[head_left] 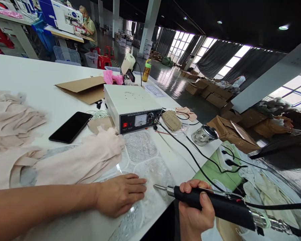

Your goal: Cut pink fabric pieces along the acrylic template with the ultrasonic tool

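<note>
My left hand (124, 194) lies palm down with fingers stretched out on the clear, scuffed plastic sheet (140, 147) at the table's near edge. What is under the palm is hidden. My right hand (197, 209) is wrapped round a black ultrasonic hand tool (220, 204), its thumb along the near side. The tool's narrow metal tip points left, a short way from my left fingertips. A pile of pale pink fabric pieces (85, 160) lies beyond my left forearm. Behind the sheet stands a white control box (135, 103) with a dial and a lit red switch.
A phone (70, 127), folded cardboard (81, 88) and more pale fabric (12, 120) lie left. Right of the box are a stack of tan pieces (172, 120) and a metal-lidded jar (204, 135). Black cables (190, 154) run to the tool. A person (89, 26) sits at a sewing machine behind.
</note>
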The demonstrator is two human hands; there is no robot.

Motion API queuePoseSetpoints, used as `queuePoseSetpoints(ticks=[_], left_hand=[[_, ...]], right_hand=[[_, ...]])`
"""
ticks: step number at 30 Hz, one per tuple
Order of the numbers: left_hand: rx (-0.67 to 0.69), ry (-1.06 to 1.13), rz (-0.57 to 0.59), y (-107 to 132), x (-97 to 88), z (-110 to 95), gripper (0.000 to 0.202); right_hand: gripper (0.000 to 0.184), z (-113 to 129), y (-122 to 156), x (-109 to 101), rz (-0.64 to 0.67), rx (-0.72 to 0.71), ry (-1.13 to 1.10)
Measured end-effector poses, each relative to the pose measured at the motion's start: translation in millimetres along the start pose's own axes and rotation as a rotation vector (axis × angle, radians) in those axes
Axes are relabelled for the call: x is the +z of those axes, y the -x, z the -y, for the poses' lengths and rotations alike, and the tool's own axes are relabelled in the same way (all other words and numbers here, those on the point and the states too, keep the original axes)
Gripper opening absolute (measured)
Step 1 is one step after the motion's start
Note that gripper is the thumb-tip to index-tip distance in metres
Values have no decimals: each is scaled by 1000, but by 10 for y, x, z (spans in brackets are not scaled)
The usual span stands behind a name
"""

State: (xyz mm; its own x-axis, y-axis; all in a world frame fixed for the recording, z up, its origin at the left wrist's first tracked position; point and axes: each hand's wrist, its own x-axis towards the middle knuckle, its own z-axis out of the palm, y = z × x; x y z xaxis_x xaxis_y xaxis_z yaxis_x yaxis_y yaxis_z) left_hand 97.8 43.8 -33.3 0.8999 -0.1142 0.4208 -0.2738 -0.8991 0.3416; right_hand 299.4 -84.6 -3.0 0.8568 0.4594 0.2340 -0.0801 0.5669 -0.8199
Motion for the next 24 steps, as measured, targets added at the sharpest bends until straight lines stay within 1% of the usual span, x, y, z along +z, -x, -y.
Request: queuePoseSetpoints(ticks=[6, 13, 24], left_hand=[[-15, 0, 4, 1, -8, -7, 34], [6, -1, -10, -6, 2, 1, 34], [8, 13, -17, -20, -44, -20, 34]], right_hand=[[15, -17, 8, -9, 4, 5, 3], [13, -47, 20, -24, 6, 1, 18], [14, -19, 2, 42, -7, -12, -2]])
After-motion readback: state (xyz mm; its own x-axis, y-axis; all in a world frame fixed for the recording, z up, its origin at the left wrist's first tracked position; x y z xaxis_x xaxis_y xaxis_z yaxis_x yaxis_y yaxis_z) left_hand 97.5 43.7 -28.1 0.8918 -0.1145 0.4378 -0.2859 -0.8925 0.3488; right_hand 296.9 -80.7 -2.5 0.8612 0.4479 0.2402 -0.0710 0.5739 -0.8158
